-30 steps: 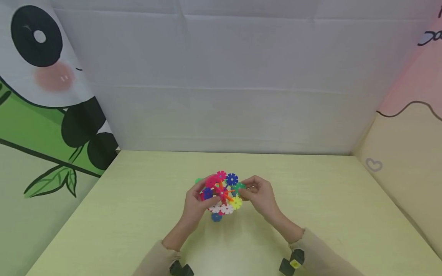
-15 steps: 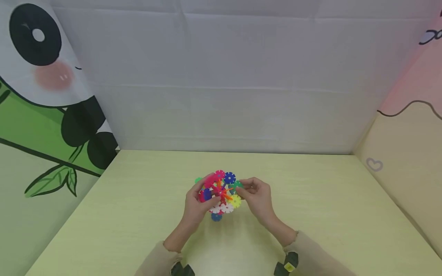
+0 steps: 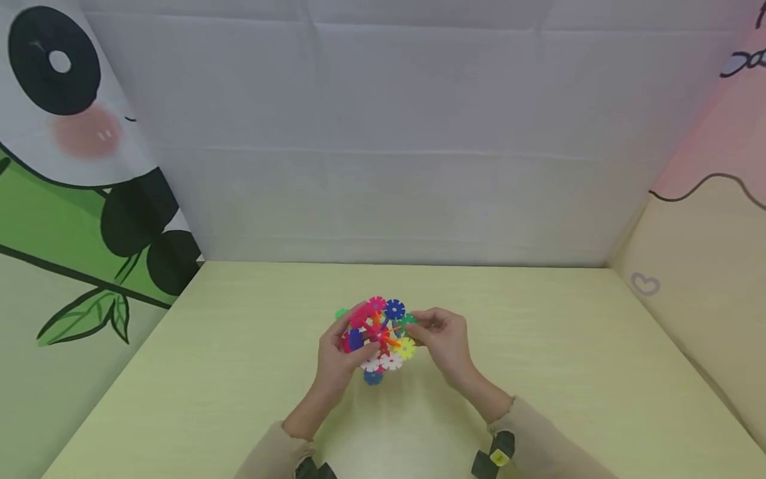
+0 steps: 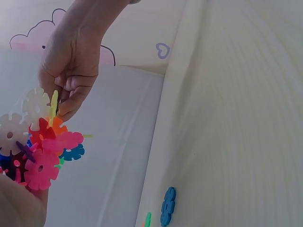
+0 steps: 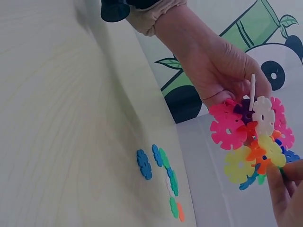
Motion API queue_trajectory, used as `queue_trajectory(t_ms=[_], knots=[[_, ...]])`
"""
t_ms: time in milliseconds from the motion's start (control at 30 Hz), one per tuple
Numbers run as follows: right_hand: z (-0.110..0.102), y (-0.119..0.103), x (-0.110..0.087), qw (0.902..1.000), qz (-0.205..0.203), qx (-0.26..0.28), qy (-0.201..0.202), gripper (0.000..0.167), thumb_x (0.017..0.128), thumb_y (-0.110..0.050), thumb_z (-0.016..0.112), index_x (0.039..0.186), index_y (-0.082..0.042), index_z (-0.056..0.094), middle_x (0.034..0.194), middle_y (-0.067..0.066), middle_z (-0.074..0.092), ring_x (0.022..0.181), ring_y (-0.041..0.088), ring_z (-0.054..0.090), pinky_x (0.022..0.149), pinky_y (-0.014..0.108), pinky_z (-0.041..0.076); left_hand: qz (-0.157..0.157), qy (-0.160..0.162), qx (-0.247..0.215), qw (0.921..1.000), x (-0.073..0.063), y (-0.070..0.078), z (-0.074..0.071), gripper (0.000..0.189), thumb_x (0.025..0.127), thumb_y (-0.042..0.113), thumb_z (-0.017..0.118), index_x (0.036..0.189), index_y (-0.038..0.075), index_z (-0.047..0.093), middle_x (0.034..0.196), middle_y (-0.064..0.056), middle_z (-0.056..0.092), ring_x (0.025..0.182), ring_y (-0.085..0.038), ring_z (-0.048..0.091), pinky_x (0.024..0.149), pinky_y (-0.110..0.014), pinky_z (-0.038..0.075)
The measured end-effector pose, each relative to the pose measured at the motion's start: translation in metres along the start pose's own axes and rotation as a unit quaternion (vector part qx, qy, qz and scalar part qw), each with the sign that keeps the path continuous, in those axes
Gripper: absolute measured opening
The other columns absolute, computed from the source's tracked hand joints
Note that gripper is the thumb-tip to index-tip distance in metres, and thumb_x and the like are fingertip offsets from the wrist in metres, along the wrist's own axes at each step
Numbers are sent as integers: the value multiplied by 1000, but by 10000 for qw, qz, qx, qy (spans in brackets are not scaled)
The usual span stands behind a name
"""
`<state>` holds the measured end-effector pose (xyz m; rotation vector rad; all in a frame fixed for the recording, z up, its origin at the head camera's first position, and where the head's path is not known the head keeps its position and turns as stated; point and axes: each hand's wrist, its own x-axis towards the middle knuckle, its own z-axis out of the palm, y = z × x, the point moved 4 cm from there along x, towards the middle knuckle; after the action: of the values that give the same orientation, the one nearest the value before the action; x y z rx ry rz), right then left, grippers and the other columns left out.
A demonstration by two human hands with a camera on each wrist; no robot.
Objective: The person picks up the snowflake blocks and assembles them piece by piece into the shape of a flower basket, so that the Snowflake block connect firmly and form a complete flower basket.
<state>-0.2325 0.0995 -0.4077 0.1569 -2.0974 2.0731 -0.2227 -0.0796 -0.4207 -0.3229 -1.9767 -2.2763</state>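
A ball-like cluster of interlocking plastic snowflake discs [image 3: 378, 330] in pink, white, yellow, orange and blue is held up over the table. My left hand [image 3: 336, 354] grips it from the left, thumb across its front; the other fingers are mostly hidden behind the discs. On the right side, my right hand [image 3: 447, 340] pinches a green disc [image 3: 409, 320] between thumb and fingertips at the cluster's edge. The right wrist view shows those fingers [image 5: 279, 194] close below a yellow disc [image 5: 236, 164].
A loose blue disc [image 5: 144, 164] lies on the pale table [image 3: 538, 346]. Beyond it is a row of several flat discs, among them a green one [image 5: 173, 183] and an orange one [image 5: 180, 211]. A white back panel [image 3: 383, 199] and printed side panels [image 3: 694, 266] surround the table.
Both hands and the cluster have shifted slightly left. The right hand has come in a little closer, keeping its pinch on the green disc.
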Motion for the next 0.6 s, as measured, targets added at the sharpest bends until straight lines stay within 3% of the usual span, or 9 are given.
queue_trajectory(t_ms=[200, 333, 467, 600], knots=[[0, 2, 0, 9999, 133, -50, -45, 16, 82, 8, 68, 97, 11, 66, 76, 12, 65, 71, 27, 67, 64, 29, 56, 63, -96, 29, 9999, -2, -1, 1, 58, 82, -7, 68, 137, 2, 49, 128, -19, 52, 112, -31, 56, 80, -31, 53], [-1, 0, 1, 9995, 114, 2, -293, 16, 83, 9, 67, 98, 10, 65, 78, 10, 63, 72, 28, 66, 63, 27, 55, 25, -98, 122, 9999, 0, -1, 1, 57, 83, -5, 68, 137, 3, 49, 128, -18, 52, 114, -33, 55, 80, -30, 53], [-6, 0, 3, 9963, 57, -40, -859, 24, 86, 4, 65, 109, 10, 59, 88, 12, 60, 73, 21, 65, 64, 28, 55, -89, -128, 78, 9998, 4, -1, 1, 56, 84, -2, 68, 137, 3, 49, 128, -17, 53, 115, -31, 55, 82, -29, 52], [-9, 4, 3, 9846, 137, -153, -1735, 55, 86, -3, 70, 134, 4, 44, 118, 19, 50, 84, 19, 64, 70, 32, 56, -198, -256, -88, 9994, 8, -2, 3, 56, 86, -1, 68, 138, 4, 47, 128, -16, 53, 112, -29, 56, 84, -30, 51]])
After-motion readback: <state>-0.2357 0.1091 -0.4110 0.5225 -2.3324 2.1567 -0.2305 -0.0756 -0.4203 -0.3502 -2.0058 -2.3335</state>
